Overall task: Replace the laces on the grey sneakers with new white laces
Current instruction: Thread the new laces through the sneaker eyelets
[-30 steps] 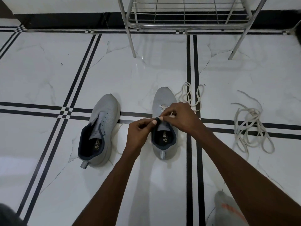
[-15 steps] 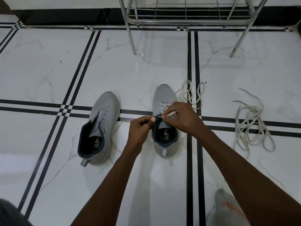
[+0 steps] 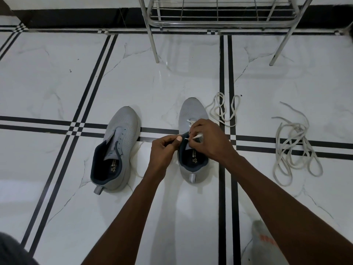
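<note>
Insole print unreadable; left hand (image 3: 165, 148) pinches right sneaker (image 3: 193, 111) collar, right hand (image 3: 208, 140) pinches white lace (image 3: 197, 136).

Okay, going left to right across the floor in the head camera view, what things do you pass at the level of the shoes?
Unlaced grey sneaker → left hand → right hand, both working on the second grey sneaker → small loop of lace → tangled pile of laces.

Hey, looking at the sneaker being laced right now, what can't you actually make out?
- Head view: upper eyelets of the right sneaker, covered by the right hand.
- What the left hand pinches at the collar: fingers hide it.
- Insole print: too small.
- Metal rack: cut off by top edge.
</note>
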Motion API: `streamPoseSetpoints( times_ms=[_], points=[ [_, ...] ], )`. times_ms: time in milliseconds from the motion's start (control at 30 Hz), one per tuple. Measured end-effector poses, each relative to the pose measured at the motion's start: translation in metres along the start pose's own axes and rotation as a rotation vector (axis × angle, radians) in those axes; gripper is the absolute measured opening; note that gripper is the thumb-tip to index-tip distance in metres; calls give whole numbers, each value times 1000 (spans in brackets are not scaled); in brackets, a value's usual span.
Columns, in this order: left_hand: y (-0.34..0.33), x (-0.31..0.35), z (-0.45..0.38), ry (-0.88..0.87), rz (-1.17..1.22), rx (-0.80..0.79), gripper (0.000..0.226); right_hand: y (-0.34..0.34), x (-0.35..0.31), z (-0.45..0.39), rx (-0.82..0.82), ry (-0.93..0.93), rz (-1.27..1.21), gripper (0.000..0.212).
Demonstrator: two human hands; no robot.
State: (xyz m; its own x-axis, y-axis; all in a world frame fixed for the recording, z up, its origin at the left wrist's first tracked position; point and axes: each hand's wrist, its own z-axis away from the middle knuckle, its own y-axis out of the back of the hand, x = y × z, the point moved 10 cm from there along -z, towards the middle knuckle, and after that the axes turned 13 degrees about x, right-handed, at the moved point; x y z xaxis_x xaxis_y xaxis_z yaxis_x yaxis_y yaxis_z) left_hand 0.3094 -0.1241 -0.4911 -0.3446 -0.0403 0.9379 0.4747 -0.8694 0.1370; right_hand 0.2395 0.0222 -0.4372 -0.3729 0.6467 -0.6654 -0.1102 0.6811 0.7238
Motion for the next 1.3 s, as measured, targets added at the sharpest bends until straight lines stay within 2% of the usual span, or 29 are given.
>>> streamPoseSetpoints(
  times_ms=[200,367,467,800,967,1067,1133,1300],
  points=[
    [1,-1,-1,-4,-21,-3,20,-2,-11,0,-6,67,95,9],
    [-6,-3,2,19,39,-107,29,-2,-5,-2,11,48,112,8],
    [-5,-4,1,-14,13,-113,22,-3,-4,-3,11,39,134,10],
    [-5,-8,1,-60,-80,-56,16,-7,9,-4,-41,-164,-48,6],
    [-10,-6,2,-109,-168,-38,14,-8,9,-1,-3,-213,-87,4],
    [-9,-5,2,-112,-194,-28,11,15,13,3,198,-251,-105,31],
    [-10,-4,4,-130,-204,-11,11,33,4,10,311,-191,-44,36],
    [-11,2,9,-187,-185,11,14,16,-2,36,156,-160,66,36]
  ],
)
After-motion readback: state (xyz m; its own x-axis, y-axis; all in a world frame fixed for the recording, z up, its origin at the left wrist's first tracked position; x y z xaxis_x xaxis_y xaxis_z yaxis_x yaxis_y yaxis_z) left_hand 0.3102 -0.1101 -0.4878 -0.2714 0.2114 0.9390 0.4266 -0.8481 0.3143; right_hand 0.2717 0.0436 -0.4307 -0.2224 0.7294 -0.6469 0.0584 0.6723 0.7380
